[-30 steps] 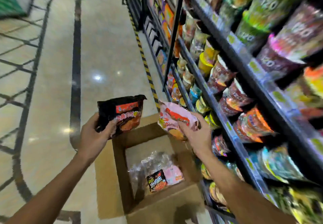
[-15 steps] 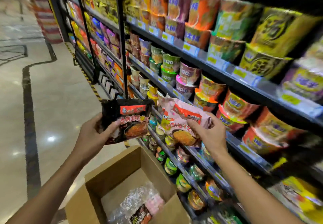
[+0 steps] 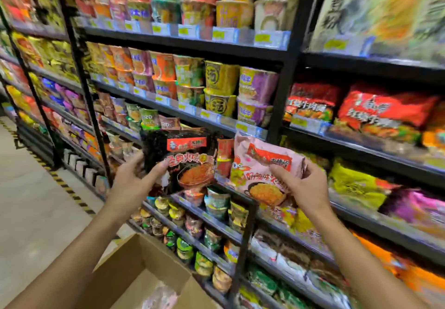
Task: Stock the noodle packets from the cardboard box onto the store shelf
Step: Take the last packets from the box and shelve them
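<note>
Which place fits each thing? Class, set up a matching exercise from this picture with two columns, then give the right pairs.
Things:
1. black noodle packet
2. pink noodle packet
3. cardboard box
4. red noodle packets

Places:
A. on the shelf at the upper right
B. in the left hand
C. low in the view, below the arms
D. in the right hand

Pairs: 1-B, 2-D, 3-C, 4-A

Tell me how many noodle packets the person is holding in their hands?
2. The black plastic noodle packet is in the left hand; the pink plastic noodle packet is in the right hand.
</note>
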Demonstrator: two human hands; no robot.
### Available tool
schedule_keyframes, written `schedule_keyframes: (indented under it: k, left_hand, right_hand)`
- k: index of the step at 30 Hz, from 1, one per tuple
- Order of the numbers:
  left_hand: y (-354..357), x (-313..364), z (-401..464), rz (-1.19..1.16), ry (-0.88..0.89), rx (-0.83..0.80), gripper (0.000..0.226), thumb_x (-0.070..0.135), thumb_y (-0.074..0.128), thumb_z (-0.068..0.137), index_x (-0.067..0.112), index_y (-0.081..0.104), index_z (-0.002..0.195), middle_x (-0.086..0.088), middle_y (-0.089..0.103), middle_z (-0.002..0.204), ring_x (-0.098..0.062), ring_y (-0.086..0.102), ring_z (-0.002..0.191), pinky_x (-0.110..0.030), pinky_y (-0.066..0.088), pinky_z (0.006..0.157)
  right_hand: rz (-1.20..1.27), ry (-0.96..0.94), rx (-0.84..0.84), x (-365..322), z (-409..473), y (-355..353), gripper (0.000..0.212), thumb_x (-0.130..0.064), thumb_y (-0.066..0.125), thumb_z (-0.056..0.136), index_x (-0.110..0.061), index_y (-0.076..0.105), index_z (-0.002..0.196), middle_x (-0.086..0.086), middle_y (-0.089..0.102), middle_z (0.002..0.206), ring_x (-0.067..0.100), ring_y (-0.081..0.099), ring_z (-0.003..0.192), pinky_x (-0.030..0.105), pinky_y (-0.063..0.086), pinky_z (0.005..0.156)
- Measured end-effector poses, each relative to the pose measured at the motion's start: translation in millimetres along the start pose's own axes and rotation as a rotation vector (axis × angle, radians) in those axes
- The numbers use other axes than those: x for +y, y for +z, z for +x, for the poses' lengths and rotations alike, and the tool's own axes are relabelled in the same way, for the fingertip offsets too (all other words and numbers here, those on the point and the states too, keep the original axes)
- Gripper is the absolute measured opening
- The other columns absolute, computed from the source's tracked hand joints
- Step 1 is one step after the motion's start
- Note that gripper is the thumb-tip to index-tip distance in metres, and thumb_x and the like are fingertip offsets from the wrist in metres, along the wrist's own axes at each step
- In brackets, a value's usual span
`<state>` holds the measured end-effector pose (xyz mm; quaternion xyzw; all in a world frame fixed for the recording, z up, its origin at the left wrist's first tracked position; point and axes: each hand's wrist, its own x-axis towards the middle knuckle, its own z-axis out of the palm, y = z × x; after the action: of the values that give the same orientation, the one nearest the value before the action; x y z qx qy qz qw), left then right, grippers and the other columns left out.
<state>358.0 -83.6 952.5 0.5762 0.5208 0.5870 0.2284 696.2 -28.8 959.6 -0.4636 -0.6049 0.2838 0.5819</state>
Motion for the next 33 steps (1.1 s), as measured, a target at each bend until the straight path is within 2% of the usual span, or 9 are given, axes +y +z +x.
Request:
schedule_keyframes:
  k: [1,3,7,11,15,20,23,27,33]
  left_hand:
    - [12,10,-7,-0.039,0.008,-0.027,0.035,0.035,0.065,0.088,0.039,0.058,0.123,0.029,0.068,0.111,0.007,0.064,0.104,-0.011,0.05,0.083]
    - [32,27,-16,-0.107,0.026,-0.061,0.031,0.03,0.065,0.089,0.031,0.062,0.12,0.024,0.072,0.105,0.005,0.067,0.098,-0.011,0.052,0.079]
    - [70,52,-28,-0.218,0.057,-0.202,0.029,0.03,0.065,0.092,0.034,0.062,0.12,0.022,0.071,0.109,0.004,0.066,0.101,-0.011,0.051,0.08]
    - [103,75,-45,-0.339,0.08,-0.362,0.039,0.032,0.066,0.091,0.023,0.062,0.128,0.013,0.071,0.116,0.002,0.064,0.107,-0.011,0.049,0.081]
    - [128,97,-74,-0.399,0.112,-0.489,0.031,0.032,0.067,0.088,0.024,0.066,0.117,0.017,0.074,0.103,0.002,0.066,0.096,-0.009,0.048,0.076]
    - [161,130,-116,-0.415,0.155,-0.603,0.018,0.033,0.068,0.088,0.033,0.065,0.106,0.022,0.073,0.099,0.006,0.065,0.089,-0.019,0.047,0.079]
    - [188,149,-144,-0.435,0.176,-0.658,0.017,0.032,0.068,0.087,0.03,0.066,0.104,0.023,0.072,0.087,0.007,0.064,0.074,-0.015,0.048,0.067]
    - [236,179,-184,-0.447,0.201,-0.726,0.014,0.031,0.069,0.085,0.026,0.067,0.098,0.019,0.073,0.087,0.003,0.066,0.077,-0.013,0.051,0.069]
    - [321,234,-254,-0.489,0.239,-0.837,0.006,0.016,0.068,0.09,0.018,0.064,0.094,0.019,0.069,0.069,0.007,0.059,0.063,-0.005,0.044,0.064]
  right_hand:
    - [-0.012,-0.006,0.029,-8,-11,-20,0.019,-0.018,0.087,0.077,-0.018,0.074,0.091,-0.011,0.078,0.085,0.005,0.072,0.079,0.022,0.057,0.069]
    - [-0.046,-0.033,0.097,-24,-34,-57,0.016,-0.015,0.086,0.077,-0.017,0.073,0.087,-0.014,0.077,0.081,-0.001,0.069,0.072,0.014,0.052,0.063]
    - [-0.167,-0.078,0.23,-56,-82,-117,0.017,-0.02,0.087,0.078,-0.015,0.073,0.086,0.0,0.077,0.085,0.015,0.07,0.077,0.033,0.054,0.069]
    - [-0.243,-0.06,0.37,-90,-140,-161,0.017,-0.022,0.086,0.078,-0.02,0.074,0.089,-0.009,0.077,0.085,0.007,0.071,0.08,0.028,0.054,0.071]
    - [-0.295,-0.037,0.482,-120,-200,-198,0.015,-0.022,0.085,0.08,-0.021,0.072,0.087,-0.014,0.076,0.08,0.001,0.069,0.074,0.019,0.051,0.067]
    - [-0.332,-0.017,0.622,-145,-270,-243,0.019,-0.014,0.084,0.08,-0.015,0.075,0.097,-0.012,0.078,0.086,-0.003,0.069,0.077,0.015,0.052,0.068]
    - [-0.376,0.017,0.685,-151,-310,-270,0.022,-0.014,0.085,0.079,-0.016,0.075,0.098,-0.006,0.079,0.09,0.003,0.071,0.081,0.021,0.056,0.072]
    - [-0.408,0.039,0.765,-154,-354,-319,0.023,-0.014,0.086,0.078,-0.019,0.074,0.096,-0.007,0.078,0.089,0.006,0.071,0.081,0.025,0.057,0.073]
    - [-0.458,0.034,0.853,-159,-410,-415,0.024,-0.013,0.087,0.077,-0.018,0.074,0.098,-0.011,0.078,0.086,-0.001,0.068,0.076,0.017,0.053,0.071]
